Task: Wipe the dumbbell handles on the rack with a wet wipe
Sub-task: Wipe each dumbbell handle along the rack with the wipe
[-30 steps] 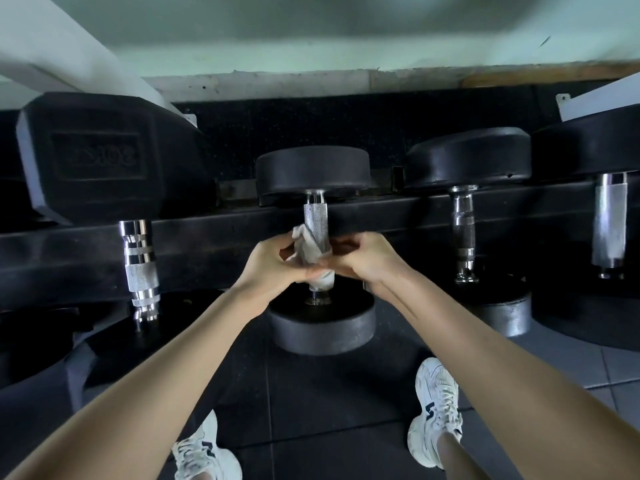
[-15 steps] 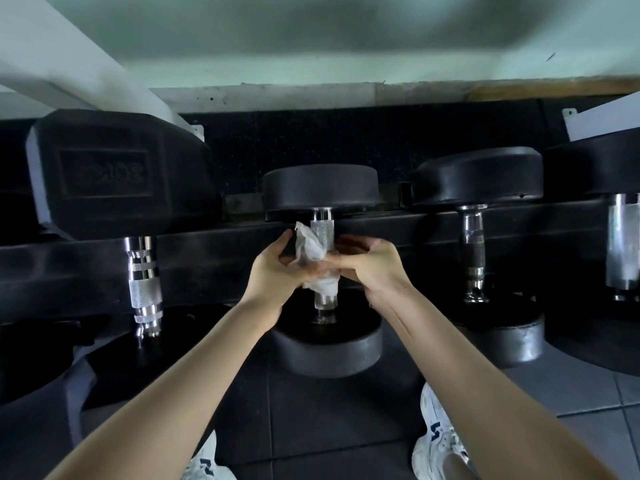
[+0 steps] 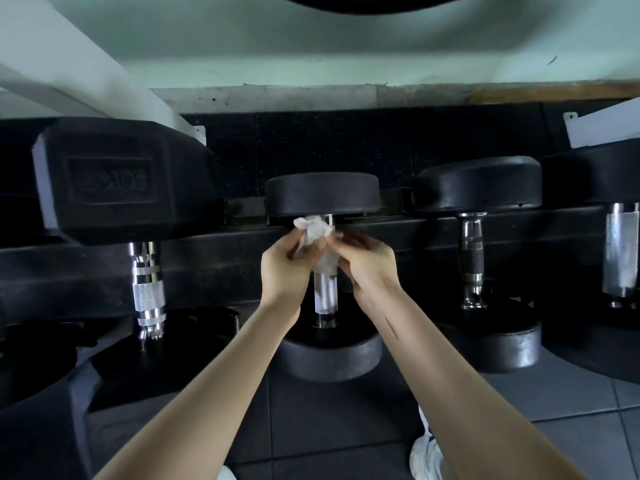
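Between my fingertips, from the head view, sits the crumpled white wet wipe [image 3: 317,233], bunched round the far end of the knurled chrome handle [image 3: 325,294] of the round black dumbbell [image 3: 322,194] resting in the black steel rack [image 3: 207,261]. My left hand [image 3: 284,268] has thumb and fingers curled in, pinching the wipe from one side. My right hand [image 3: 367,263] is curled the same way and pinches it from the other, so both close on the cloth with the bar inside. On the near side of my fingers the handle shows bare and shiny. I judge the wipe limp and slick, apt to bunch or snag on the knurling, so it is best wrapped fully round the bar and gripped like a ring. The dumbbell looks heavy enough to stay put without steadying. Out past my left fingers is the black hexagonal dumbbell's ringed chrome handle [image 3: 147,289]; past my right fingers, a darker worn handle [image 3: 472,258].
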Motion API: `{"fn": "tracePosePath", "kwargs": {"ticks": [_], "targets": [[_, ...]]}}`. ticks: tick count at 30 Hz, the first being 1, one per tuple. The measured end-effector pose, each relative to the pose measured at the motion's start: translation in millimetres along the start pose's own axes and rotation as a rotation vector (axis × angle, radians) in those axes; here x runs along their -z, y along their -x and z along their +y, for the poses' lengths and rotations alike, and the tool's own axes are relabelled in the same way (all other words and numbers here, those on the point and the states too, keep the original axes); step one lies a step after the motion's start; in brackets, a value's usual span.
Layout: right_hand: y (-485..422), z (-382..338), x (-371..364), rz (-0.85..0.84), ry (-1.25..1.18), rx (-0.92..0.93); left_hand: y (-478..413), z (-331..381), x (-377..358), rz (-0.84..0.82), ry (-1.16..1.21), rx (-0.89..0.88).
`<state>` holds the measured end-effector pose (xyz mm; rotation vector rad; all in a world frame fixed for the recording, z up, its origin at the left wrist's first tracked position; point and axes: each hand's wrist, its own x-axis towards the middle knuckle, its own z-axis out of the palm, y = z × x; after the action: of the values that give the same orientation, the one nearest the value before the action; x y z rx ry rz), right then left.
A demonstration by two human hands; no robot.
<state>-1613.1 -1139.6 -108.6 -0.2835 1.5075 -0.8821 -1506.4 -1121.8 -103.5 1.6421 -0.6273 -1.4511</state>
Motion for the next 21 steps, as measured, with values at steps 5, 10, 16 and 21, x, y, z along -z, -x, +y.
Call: {"fn": "tracePosePath", "kwargs": {"ticks": [5,10,16,21], "targets": [[-5,-10,-12,0.088,0.063,0.027,1,6,1,-0.043,0.02,-0.016],[-3,-11,-14,0.043,0.077,0.054,3,1,-2,-0.057,0.055,-0.022],[15,7,9,-0.031,0.184,-0.075,19,-9,13,-0.194,-0.161,0.045],[37,14,16,-0.013,0.417,-0.097,21,-13,30,-0.267,-0.557,0.138]]}}
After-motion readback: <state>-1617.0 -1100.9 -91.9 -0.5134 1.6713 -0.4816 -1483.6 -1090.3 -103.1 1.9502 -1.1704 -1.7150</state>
